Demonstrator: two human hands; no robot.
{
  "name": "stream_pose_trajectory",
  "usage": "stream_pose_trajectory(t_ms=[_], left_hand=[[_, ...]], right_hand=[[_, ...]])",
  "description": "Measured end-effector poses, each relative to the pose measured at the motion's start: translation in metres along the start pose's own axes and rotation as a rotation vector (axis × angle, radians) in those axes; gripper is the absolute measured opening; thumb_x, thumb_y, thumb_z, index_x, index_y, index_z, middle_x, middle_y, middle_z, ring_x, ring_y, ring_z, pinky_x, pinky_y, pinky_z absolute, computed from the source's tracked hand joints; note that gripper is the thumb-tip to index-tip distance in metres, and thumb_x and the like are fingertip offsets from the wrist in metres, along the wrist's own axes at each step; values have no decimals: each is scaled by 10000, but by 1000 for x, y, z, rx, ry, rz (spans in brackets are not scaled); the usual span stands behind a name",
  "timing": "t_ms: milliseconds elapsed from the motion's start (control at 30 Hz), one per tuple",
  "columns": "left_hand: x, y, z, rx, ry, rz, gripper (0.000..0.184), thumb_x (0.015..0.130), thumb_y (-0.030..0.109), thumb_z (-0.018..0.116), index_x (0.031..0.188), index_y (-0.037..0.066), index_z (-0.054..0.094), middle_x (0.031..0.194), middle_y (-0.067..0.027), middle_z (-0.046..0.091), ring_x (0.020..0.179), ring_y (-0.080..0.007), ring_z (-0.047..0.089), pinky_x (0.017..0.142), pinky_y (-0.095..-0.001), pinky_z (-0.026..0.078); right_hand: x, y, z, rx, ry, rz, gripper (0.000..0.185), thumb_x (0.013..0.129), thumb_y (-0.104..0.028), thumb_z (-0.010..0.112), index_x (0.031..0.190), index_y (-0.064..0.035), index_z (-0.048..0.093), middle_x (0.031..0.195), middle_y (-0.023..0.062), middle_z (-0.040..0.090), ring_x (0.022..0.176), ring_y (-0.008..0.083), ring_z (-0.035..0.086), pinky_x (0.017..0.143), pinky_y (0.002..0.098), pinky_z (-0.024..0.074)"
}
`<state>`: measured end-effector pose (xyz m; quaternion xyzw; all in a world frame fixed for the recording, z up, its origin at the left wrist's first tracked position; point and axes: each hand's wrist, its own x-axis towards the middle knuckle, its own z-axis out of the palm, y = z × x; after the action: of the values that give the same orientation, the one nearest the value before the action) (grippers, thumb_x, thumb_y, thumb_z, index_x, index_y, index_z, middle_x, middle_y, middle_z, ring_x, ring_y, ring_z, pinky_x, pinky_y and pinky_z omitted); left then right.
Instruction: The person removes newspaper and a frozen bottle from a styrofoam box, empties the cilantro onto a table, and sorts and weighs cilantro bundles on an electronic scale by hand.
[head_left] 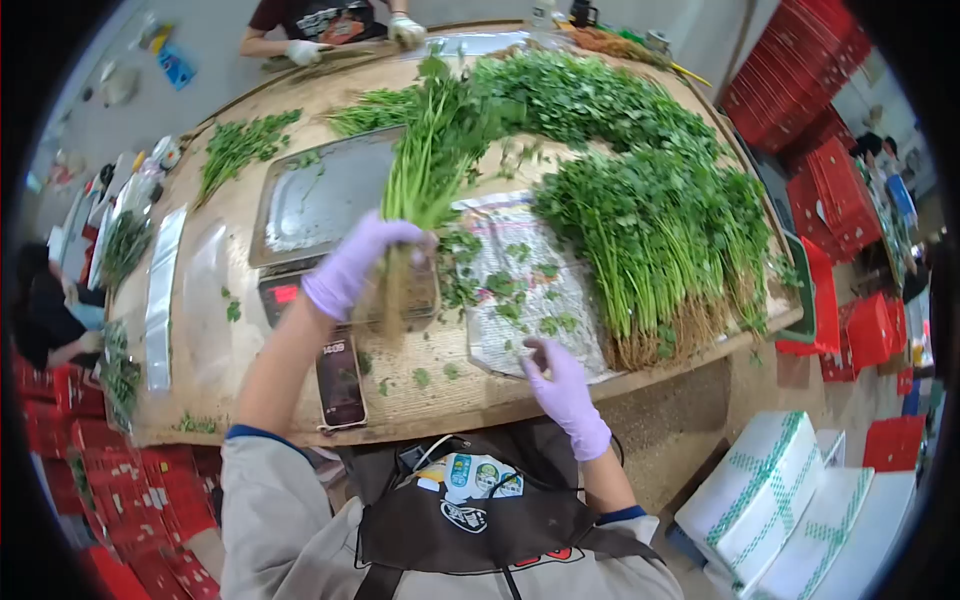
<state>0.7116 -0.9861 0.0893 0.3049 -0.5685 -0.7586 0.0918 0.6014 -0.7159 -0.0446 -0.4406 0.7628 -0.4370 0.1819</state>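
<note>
My left hand (pixel 362 262), in a purple glove, is closed around the stems of a bunch of coriander (pixel 432 165). The bunch is upright, with its leaves pointing away from me and its pale, blurred roots hanging below my fist. Behind it lies a metal weighing tray (pixel 325 190), partly hidden by the bunch. My right hand (pixel 568 400), also gloved, hovers by the near edge of a printed woven sack (pixel 490 335), fingers apart and holding nothing. Loose leaves are scattered on the sack. To its right rests a large pile of rooted coriander (pixel 650 240).
A phone (pixel 342 385) lies at the table's near edge, beside a red-lit display (pixel 285 293). Across the table, a co-worker's gloved hands (pixel 355 42) handle something thin. Red crates (pixel 830 205) and white foam boxes (pixel 760 490) stand to the right.
</note>
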Motion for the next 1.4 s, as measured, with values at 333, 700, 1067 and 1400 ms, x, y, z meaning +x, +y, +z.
stream_pose_trajectory(t_ms=[333,700,1067,1400], left_hand=[[18,-6,-232,844,371,99,613,731,128,559,1301,-27,396,1252,-205,500,1163,-287,487,984,-346,388],[19,-23,-199,1579,268,293,797,772,354,663,1411,90,267,1209,-293,490,1054,-421,536,878,-430,444],[-50,-14,-336,1538,1029,-10,632,752,152,650,1319,54,387,1159,-228,563,1052,-399,546,896,-445,435],[-33,-54,-67,827,353,511,291,808,140,647,1069,20,602,1037,-122,615,973,-218,582,876,-314,441]], right_hand=[[-15,25,-15,28,33,170,196,849,-104,596,1027,-22,599,744,56,575,656,137,518,609,267,437],[-12,24,-15,-3,76,226,165,874,-98,581,1005,-3,613,719,7,552,633,75,465,581,227,407],[3,48,-48,-1167,428,414,443,759,-450,639,946,-66,522,901,95,567,886,269,547,694,391,426],[19,116,-45,-1322,292,518,501,736,-532,649,880,-73,510,719,76,599,661,226,624,561,355,471]])
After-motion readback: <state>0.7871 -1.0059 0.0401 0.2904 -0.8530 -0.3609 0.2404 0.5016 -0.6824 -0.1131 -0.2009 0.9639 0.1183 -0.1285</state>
